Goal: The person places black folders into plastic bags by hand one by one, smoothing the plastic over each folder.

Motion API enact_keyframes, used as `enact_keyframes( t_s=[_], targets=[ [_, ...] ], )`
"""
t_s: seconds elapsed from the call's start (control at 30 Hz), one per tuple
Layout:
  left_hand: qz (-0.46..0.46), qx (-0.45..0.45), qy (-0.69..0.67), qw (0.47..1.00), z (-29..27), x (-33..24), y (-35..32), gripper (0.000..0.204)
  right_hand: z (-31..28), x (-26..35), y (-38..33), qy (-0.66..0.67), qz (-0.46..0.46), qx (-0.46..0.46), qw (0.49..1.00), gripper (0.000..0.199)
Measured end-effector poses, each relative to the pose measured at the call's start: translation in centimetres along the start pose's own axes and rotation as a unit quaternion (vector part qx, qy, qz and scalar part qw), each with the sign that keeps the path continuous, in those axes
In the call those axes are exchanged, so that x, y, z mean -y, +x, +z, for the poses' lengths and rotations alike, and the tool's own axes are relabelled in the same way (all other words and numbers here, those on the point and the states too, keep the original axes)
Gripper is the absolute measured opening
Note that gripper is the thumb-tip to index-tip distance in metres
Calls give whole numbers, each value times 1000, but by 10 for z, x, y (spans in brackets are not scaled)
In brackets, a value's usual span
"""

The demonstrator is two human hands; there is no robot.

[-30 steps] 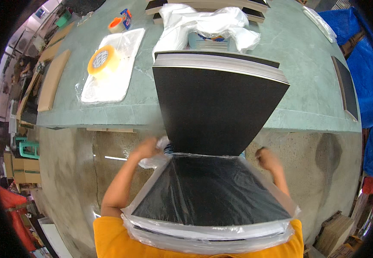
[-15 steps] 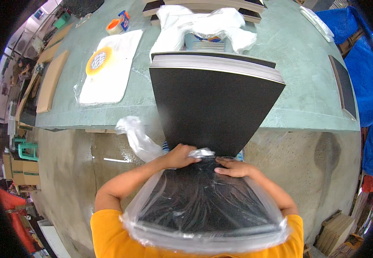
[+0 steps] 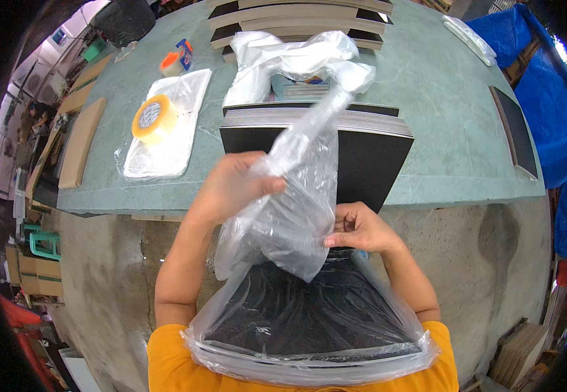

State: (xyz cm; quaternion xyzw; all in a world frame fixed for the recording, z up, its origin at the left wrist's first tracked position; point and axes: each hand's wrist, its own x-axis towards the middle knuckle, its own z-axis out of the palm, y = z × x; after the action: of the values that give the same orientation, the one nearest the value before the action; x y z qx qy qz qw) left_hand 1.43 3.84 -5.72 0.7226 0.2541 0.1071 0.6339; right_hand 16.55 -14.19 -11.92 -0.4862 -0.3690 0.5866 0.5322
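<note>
A crumpled clear plastic bag [image 3: 300, 225] hangs in front of me, its twisted upper part pointing away. My left hand [image 3: 238, 186] is closed on its left side, thumb laid across the film. Lower down, my right hand [image 3: 367, 230] pinches the bag's right edge between thumb and fingers. Behind the bag, a thick stack of black-covered boards [image 3: 375, 160] with pale edges leans at the table's near edge, partly hidden. Against my body lies a black panel [image 3: 290, 310] covered in clear plastic film [image 3: 398, 356].
The green table [image 3: 440, 117] bears a yellow tape roll [image 3: 155, 119] on folded white plastic sheets [image 3: 166, 160], a tape dispenser [image 3: 172, 63] and a white plastic heap [image 3: 251, 68]. More board stacks [image 3: 296, 23] stand at the back. A dark panel [image 3: 513, 134] lies by the right edge.
Both hands have come up from the top of the wrapped panel. The loose plastic has been raised from the left to the front of the black stack, between my hands.
</note>
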Motion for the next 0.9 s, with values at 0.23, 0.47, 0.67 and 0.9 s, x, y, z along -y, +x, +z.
enact_keyframes(
  t_s=[0.23,0.47,0.67,0.9],
  targets=[
    [30,26,43,998,3,27,-2,43,1,30,-2,138,-118,-203,962,20],
    [198,-242,216,925,7,-9,-14,33,-3,21,-11,17,-72,-185,980,16],
    [219,12,108,970,52,-12,-23,19,13,30,0,153,-95,-110,978,13],
    [-159,-227,122,953,-88,108,-70,18,-76,9,-66,295,-168,-240,909,13]
  ],
)
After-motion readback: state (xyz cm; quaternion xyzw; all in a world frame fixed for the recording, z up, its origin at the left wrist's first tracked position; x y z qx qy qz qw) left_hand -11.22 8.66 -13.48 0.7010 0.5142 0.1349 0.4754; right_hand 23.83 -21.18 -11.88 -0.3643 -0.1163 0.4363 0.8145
